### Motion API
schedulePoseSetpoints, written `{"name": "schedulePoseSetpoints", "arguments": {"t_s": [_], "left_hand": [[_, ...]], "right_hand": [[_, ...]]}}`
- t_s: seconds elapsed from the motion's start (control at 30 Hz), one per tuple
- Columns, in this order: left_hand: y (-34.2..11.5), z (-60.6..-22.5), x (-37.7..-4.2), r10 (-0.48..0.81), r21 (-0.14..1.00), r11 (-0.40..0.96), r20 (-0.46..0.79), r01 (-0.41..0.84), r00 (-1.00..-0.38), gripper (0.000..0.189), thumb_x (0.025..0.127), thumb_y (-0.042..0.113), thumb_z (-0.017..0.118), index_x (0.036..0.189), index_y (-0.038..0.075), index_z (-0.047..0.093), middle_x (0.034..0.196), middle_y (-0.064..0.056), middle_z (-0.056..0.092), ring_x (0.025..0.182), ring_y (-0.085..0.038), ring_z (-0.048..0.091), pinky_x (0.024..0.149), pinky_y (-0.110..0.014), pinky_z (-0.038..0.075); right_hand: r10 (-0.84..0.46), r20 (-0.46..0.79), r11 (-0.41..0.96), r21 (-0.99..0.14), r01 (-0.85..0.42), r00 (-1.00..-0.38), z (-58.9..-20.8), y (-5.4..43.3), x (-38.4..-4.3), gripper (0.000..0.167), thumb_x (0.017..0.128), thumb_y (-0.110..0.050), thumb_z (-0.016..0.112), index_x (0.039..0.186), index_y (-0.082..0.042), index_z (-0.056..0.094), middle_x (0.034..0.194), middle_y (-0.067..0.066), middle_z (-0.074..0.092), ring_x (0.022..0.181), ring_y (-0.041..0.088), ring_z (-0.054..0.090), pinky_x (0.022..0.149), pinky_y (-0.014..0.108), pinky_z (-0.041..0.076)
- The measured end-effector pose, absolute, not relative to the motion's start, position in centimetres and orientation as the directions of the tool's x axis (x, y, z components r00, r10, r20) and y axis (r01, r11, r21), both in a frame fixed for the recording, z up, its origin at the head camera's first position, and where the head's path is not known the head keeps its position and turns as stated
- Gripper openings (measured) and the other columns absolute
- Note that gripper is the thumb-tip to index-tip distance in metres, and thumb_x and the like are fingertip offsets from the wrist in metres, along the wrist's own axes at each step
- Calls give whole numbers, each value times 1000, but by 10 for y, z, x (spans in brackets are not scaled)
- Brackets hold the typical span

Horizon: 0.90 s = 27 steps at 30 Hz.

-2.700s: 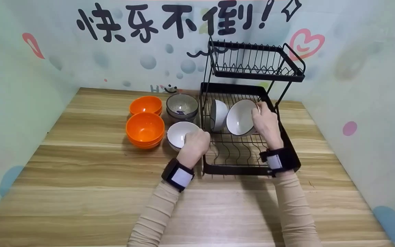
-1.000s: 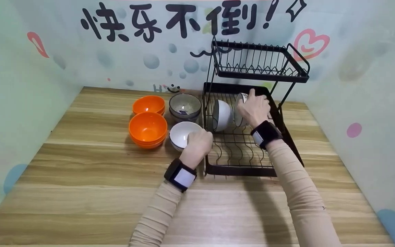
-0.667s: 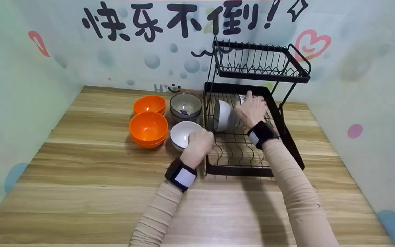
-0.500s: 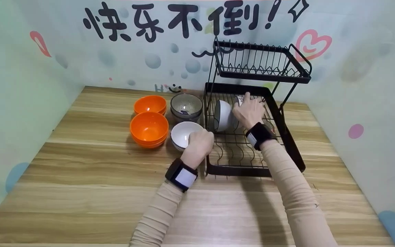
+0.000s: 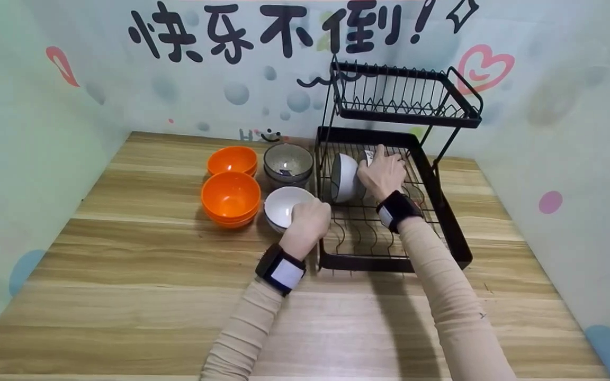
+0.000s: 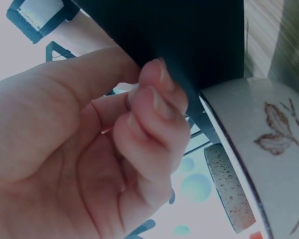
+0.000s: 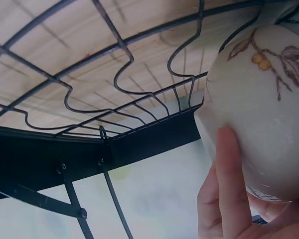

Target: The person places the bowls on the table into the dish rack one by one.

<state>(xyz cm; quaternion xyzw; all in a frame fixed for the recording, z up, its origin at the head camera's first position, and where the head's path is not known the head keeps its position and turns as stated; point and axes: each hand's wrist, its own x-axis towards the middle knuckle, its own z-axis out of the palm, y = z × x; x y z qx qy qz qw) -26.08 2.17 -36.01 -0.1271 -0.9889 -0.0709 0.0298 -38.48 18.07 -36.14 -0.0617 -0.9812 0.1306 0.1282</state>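
My right hand (image 5: 383, 174) grips a white bowl (image 7: 271, 119) with a brown leaf and yellow berry pattern. That bowl stands on its side in the lower tier of a black dish rack (image 5: 368, 262), mostly hidden by the hand in the head view. Just left of it another bowl (image 5: 345, 178), white outside, also stands on edge in the rack. At the rack's left edge rests my left hand (image 5: 309, 218), its fingers loosely curled with nothing seen in them. Beside and partly beneath it is a white bowl (image 5: 284, 203), sitting upright on the table.
Left of the rack stand two stacks of orange bowls, a front stack (image 5: 231, 198) and a back stack (image 5: 232, 160). Speckled grey bowls (image 5: 288, 161) are stacked behind the white bowl. An upper rack tier (image 5: 405, 117) overhangs the rear. Patterned walls close in the wooden table (image 5: 141, 296).
The right hand has turned the bowl from facing forward to standing on edge, and moved it left toward the other racked bowl. The left hand has stayed by the rack edge.
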Motion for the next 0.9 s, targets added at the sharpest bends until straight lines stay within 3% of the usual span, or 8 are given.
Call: {"name": "schedulePoseSetpoints", "arguments": {"t_s": [0.9], "left_hand": [[21, -361, -261, 251, 142, 955, 88, 262, -964, 18, 87, 13, 60, 97, 6, 74, 101, -12, 72, 90, -28, 70, 69, -41, 57]], "right_hand": [[131, 208, 945, -322, 58, -969, -371, 179, -388, 62, 91, -44, 37, 140, -5, 37, 123, 38, 52, 111, 50, 55, 91, 56, 46]]}}
